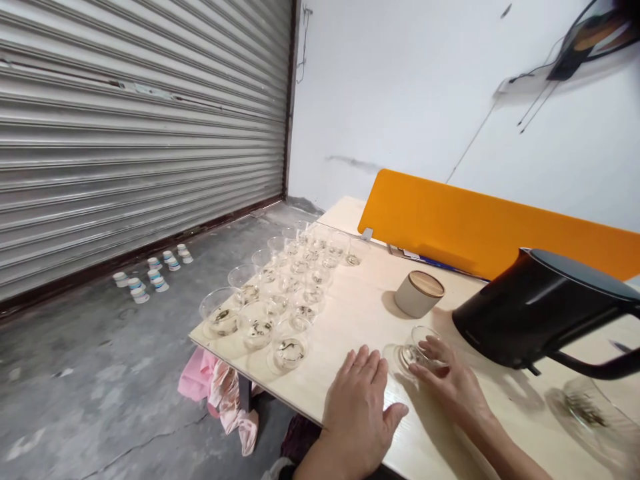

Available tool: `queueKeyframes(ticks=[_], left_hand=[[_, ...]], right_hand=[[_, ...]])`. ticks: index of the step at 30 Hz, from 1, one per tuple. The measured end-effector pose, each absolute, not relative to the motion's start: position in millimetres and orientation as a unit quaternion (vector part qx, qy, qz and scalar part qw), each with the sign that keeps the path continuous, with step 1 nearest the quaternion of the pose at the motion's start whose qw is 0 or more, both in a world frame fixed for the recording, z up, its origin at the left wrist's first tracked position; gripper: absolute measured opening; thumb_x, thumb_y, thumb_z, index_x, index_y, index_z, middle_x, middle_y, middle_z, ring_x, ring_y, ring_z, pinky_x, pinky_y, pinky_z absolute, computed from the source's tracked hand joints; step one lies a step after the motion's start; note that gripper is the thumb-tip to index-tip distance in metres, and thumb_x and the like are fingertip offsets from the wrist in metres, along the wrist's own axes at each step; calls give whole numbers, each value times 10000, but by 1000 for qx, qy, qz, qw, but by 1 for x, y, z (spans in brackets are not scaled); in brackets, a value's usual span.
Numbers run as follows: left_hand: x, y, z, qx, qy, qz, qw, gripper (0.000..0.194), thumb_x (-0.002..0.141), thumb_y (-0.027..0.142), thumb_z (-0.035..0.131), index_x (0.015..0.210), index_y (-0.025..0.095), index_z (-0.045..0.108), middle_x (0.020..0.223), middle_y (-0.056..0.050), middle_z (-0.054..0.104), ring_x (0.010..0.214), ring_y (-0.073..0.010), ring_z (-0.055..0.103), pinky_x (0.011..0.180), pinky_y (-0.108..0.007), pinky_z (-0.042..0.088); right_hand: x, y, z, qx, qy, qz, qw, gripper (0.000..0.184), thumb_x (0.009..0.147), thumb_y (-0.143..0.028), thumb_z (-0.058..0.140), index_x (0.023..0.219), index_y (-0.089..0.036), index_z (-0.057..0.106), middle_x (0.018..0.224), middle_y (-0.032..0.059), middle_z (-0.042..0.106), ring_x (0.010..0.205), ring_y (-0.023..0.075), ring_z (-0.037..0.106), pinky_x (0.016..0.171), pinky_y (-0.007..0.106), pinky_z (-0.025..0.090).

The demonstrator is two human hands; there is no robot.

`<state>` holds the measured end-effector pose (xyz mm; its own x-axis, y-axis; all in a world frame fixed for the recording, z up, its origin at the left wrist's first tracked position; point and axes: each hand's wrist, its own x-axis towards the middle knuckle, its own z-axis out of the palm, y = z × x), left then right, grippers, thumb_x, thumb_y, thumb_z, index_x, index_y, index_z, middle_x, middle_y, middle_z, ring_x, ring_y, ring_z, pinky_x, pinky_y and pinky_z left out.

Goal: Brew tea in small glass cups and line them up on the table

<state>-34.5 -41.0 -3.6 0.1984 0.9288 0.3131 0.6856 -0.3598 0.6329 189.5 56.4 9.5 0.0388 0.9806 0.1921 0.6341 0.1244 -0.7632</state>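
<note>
My left hand (357, 400) lies flat on the pale wooden table (360, 313), palm down, fingers stretched out and holding nothing. Just to its right, my right hand (447, 380) curls its fingers round a small glass cup (416, 353) standing on the table. A black kettle (540, 313) hangs tilted close behind and to the right of that hand, its spout end towards the cup. Its handle runs off the right edge, and what holds it is hidden.
Several glass cups (280, 293) with tea leaves stand in rows at the table's left end. A beige canister (419, 292) with a wooden lid, an orange divider (480, 227) and another glass cup (590, 407) are nearby. Small white cups (150, 273) stand on the floor. Pink cloth (220, 393) hangs below the table.
</note>
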Motion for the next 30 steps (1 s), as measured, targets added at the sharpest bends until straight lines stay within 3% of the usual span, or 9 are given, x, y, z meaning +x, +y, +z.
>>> queueKeyframes(ticks=[8, 18, 24, 30], left_hand=[[-35, -41, -1, 748, 531, 341, 203, 698, 1009, 584, 500, 1538, 129, 483, 1611, -127, 465, 1543, -310, 348, 1313, -505, 249], [-35, -40, -2, 749, 535, 336, 201, 683, 997, 592, 518, 1504, 134, 532, 1589, -124, 496, 1530, -322, 373, 1298, -510, 284], [-33, -38, -9, 755, 531, 341, 176, 683, 986, 595, 532, 1491, 135, 544, 1573, -125, 518, 1518, -321, 395, 1289, -506, 306], [-33, -36, -13, 753, 526, 348, 190, 616, 981, 487, 553, 1485, 133, 550, 1580, -122, 510, 1523, -333, 383, 1286, -526, 303]], right_hand=[[141, 97, 21, -557, -683, 265, 392, 624, 649, -552, 843, 1145, -252, 611, 1182, 114, 742, 1160, 346, 694, 925, 468, 578], [52, 204, 31, -574, -678, 262, 376, 672, 658, -467, 816, 1209, -215, 527, 1161, 90, 718, 1053, 251, 698, 914, 373, 525], [33, 234, 25, -582, -690, 240, 357, 618, 619, -441, 845, 1125, -224, 564, 1084, 47, 705, 986, 234, 677, 851, 340, 498], [26, 248, 22, -585, -688, 235, 359, 545, 637, -424, 832, 1072, -233, 566, 1010, 20, 696, 957, 226, 664, 824, 320, 483]])
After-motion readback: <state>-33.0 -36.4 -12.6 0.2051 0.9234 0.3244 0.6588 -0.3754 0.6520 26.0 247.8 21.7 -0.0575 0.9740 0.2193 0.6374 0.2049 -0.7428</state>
